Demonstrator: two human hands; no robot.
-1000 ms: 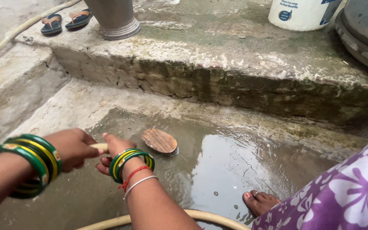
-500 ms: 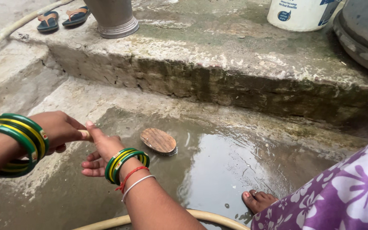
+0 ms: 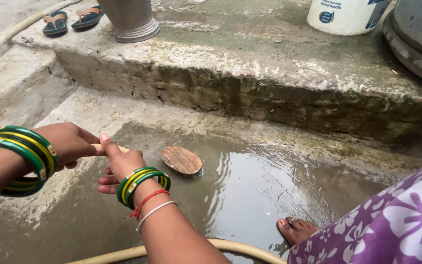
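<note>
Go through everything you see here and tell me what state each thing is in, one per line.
Left hand: closed around the hose end.
Right hand: fingers spread, thumb on the hose end.
Hose: curving along the wet floor.
Wooden brush: back up, lying in the puddle.
Floor: wet, pooled water.
Sandals: paired on the step.
White bucket: upright.

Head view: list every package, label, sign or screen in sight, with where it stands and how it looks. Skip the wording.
White bucket: stands on the upper concrete step at the top right, cut off by the frame edge; round, white, with blue printed lettering, a small round blue emblem and a blue patch at its right side.
No other packages, signs or screens show.
</note>
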